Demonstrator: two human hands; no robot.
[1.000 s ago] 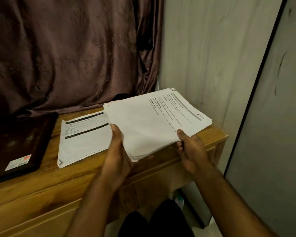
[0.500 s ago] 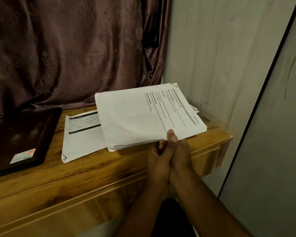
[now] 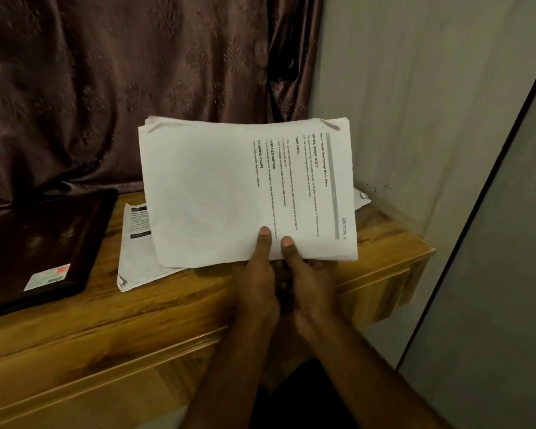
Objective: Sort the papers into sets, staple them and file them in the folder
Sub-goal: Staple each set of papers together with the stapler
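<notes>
Item: paper stack, printed sheets, top page headed "SECTION 1". Held above the wooden table by its near edge; left hand and right hand pinch it side by side, thumbs on top. Second paper set lies left of the hands; dark folder farther left. Step, as judged: sorting. Next calls for separating top sheets into a set.

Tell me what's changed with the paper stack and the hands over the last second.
The left hand slid from the stack's left edge to meet the right hand at the near edge; both now pinch the paper stack, which has tilted up off the desk. The stapled set and the dark folder lie where they were.
</notes>
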